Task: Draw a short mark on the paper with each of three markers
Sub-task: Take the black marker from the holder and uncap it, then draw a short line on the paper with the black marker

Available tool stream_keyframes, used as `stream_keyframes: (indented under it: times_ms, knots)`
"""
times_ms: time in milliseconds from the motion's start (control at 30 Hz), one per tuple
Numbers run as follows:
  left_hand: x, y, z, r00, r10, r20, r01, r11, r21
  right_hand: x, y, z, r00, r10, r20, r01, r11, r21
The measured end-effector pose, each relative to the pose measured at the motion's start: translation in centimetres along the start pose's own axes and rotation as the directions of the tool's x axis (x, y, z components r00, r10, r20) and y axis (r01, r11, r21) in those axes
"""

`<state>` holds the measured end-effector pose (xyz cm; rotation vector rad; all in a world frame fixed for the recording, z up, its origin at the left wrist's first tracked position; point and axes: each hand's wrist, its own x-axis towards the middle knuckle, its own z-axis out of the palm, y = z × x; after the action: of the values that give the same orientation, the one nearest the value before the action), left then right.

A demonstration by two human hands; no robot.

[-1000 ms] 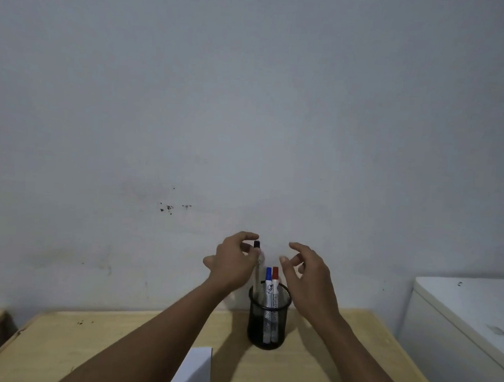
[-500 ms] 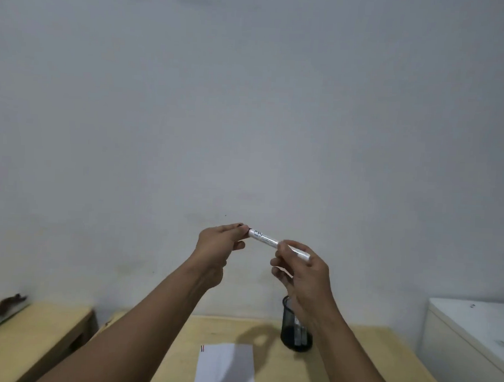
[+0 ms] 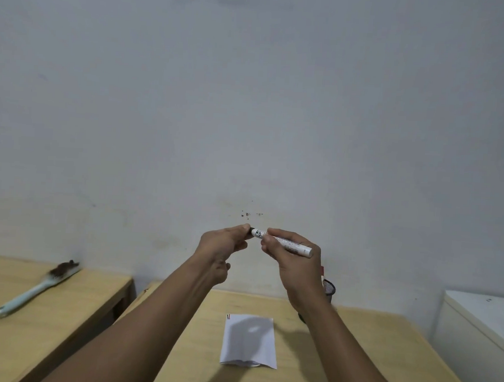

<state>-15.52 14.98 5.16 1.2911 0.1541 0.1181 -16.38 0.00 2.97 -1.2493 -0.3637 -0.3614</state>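
Note:
I hold a white marker [image 3: 289, 244] with a black cap level in front of the wall, above the table. My right hand [image 3: 295, 259] grips its barrel. My left hand [image 3: 223, 243] pinches the black cap at its left end. Below, a white sheet of paper [image 3: 248, 341] lies on the wooden table [image 3: 353, 356], with small red and dark marks at its top left corner. The black mesh pen holder [image 3: 329, 288] stands behind my right wrist, mostly hidden; a red marker tip [image 3: 323, 269] pokes out of it.
A second wooden table [image 3: 63, 312] stands to the left across a narrow gap, with a pale-handled brush [image 3: 35, 289] lying on it. A white cabinet [image 3: 483, 328] sits at the right edge. A plain grey wall rises directly behind.
The marker came out of the holder and both hands lifted it. My view shifted, so the paper and the left table now show more fully, and the holder sits behind my right wrist.

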Motion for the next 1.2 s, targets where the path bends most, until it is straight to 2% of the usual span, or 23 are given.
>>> stream_keyframes:
  times_ms: [300, 367, 467, 533, 633, 733, 833, 967, 1067, 1133, 1200]
  knots:
    - [2.0, -2.4, -2.3, 0.998, -0.043, -0.056, 0.045, 0.999, 0.031, -0.6, 3.3, -0.7, 0.973, -0.079, 0.216, 0.132, 0.962, -0.241]
    - [2.9, -3.1, -3.2, 0.994, 0.022, -0.105, -0.019, 0.999, 0.035, -0.7, 4.3, -0.9, 0.975, -0.06, 0.212, 0.114, 0.961, -0.251]
    - [4.4, -5.0, -5.3, 0.973, 0.193, -0.129, -0.169, 0.969, 0.182, -0.7, 6.0, -1.4, 0.993, -0.003, 0.122, 0.027, 0.979, -0.203]
    - [6.0, -7.3, -7.2, 0.949, 0.291, -0.118, -0.217, 0.878, 0.426, -0.7, 7.4, -1.8, 0.996, 0.05, 0.073, -0.037, 0.984, -0.177]
    - [7.9, -10.8, -9.5, 0.926, 0.37, -0.081, -0.175, 0.607, 0.775, -0.7, 9.7, -2.4, 0.992, 0.121, 0.033, -0.113, 0.978, -0.173]
    - [9.1, -13.2, -11.0, 0.92, 0.391, -0.005, -0.18, 0.435, 0.882, -0.4, 11.5, -2.8, 0.986, 0.168, 0.016, -0.164, 0.973, -0.162]
    - [10.7, -15.1, -12.2, 0.937, 0.349, 0.012, -0.148, 0.367, 0.918, 0.1, 13.2, -3.0, 0.979, 0.202, 0.014, -0.197, 0.967, -0.162]
    - [11.8, -16.8, -12.8, 0.945, 0.326, -0.037, -0.108, 0.416, 0.903, 0.7, 14.8, -3.1, 0.969, 0.247, 0.002, -0.244, 0.958, -0.151]
    - [11.9, -16.8, -12.9, 0.964, 0.267, -0.013, -0.099, 0.404, 0.909, 1.2, 15.6, -2.8, 0.968, 0.253, 0.009, -0.247, 0.952, -0.181]
    - [11.3, -16.7, -12.9, 0.953, 0.302, 0.01, -0.114, 0.329, 0.937, 1.5, 16.2, -2.5, 0.963, 0.269, 0.014, -0.263, 0.948, -0.179]
    - [9.9, -16.9, -12.6, 0.905, 0.42, 0.069, -0.178, 0.226, 0.958, 1.7, 16.8, -2.2, 0.948, 0.318, 0.016, -0.311, 0.937, -0.158]
